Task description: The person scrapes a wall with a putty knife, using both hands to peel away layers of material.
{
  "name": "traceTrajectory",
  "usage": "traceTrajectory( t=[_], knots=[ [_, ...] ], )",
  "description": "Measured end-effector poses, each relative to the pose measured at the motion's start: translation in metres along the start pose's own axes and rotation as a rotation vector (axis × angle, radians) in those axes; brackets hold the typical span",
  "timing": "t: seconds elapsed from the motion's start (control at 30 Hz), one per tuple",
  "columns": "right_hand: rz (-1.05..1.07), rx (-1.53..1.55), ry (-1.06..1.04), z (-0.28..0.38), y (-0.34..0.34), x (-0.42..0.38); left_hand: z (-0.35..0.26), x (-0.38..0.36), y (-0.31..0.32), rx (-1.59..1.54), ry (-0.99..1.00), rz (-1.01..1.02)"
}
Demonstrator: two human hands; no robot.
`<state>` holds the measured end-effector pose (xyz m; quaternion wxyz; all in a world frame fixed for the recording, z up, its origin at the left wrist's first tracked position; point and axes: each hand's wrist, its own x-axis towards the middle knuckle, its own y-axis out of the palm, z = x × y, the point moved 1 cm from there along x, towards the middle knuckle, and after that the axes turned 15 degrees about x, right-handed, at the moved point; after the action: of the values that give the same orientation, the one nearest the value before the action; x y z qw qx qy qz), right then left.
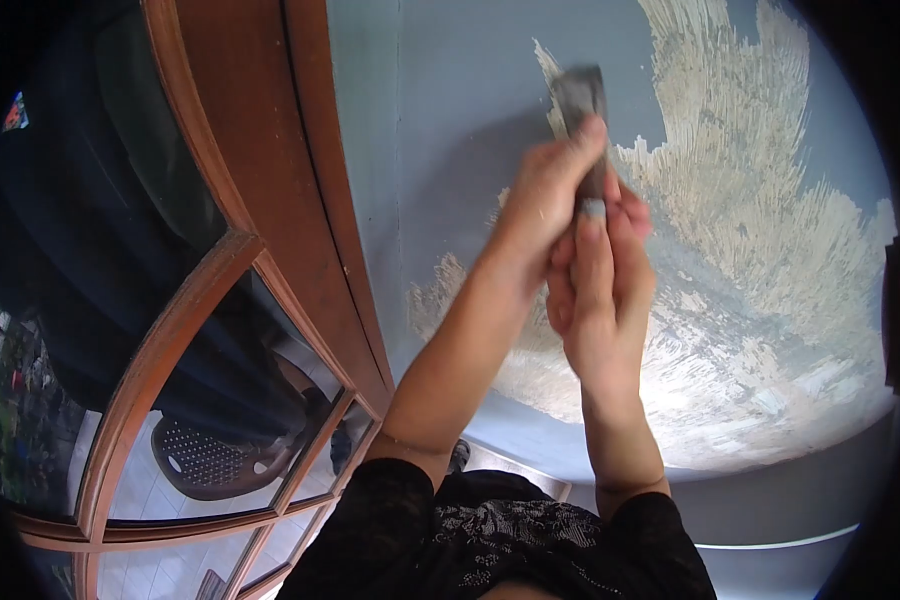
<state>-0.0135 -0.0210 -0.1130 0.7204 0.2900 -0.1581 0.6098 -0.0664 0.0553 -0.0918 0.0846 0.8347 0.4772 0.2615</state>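
Note:
Both of my hands hold a scraper [581,92], with its flat grey blade pointing up at the wall [490,100]. My left hand [550,185] is closed round it near the blade, thumb lying along the tool. Lower down, my right hand [610,285] wraps the handle end, fingers curled. The blade is slightly blurred and overlaps a narrow stripped streak in the blue-grey paint. To the right spreads a large pale stripped patch [740,150] with ragged, comb-like edges.
On the left stands a brown wooden door frame [320,190] beside a glazed door [240,245]. Through the glass a dark perforated chair seat [205,455] and dark fabric show. A dark object [894,315] is at the wall's right edge. A white strip runs along the wall low on the right.

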Motion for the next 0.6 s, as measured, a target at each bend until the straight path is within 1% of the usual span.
traceTrajectory(
  t=[0.1,0.13,0.17,0.2,0.23,0.27,0.37,0.43,0.47,0.6],
  knots=[
    [0.058,-0.035,-0.036,0.001,0.007,0.017,-0.012,0.001,0.001,-0.019,0.027,-0.058],
    [0.05,-0.015,-0.005,0.002,0.006,0.013,-0.015,0.0,0.001,-0.027,0.03,-0.079],
    [0.042,0.005,0.026,0.003,0.005,0.01,-0.007,0.001,0.0,-0.044,0.028,-0.036],
    [0.024,0.039,0.071,0.006,0.001,0.002,-0.007,-0.007,0.003,0.023,0.021,-0.035],
    [0.044,0.025,0.089,0.011,-0.003,-0.005,-0.002,-0.012,0.006,0.013,-0.004,-0.001],
    [0.04,0.011,0.073,0.01,-0.003,-0.004,0.002,-0.014,0.007,0.002,-0.033,0.032],
    [-0.005,0.006,0.029,0.004,0.002,0.005,0.0,0.0,0.001,-0.003,0.013,-0.02],
    [0.074,-0.04,-0.023,0.003,0.004,0.02,-0.012,0.006,0.001,-0.034,0.037,-0.06],
    [0.079,-0.029,-0.02,0.003,0.004,0.02,-0.017,0.005,0.003,-0.037,0.049,-0.094],
    [0.061,-0.006,0.05,0.007,-0.003,0.005,-0.002,-0.003,0.003,0.002,0.032,-0.022]
  ],
)
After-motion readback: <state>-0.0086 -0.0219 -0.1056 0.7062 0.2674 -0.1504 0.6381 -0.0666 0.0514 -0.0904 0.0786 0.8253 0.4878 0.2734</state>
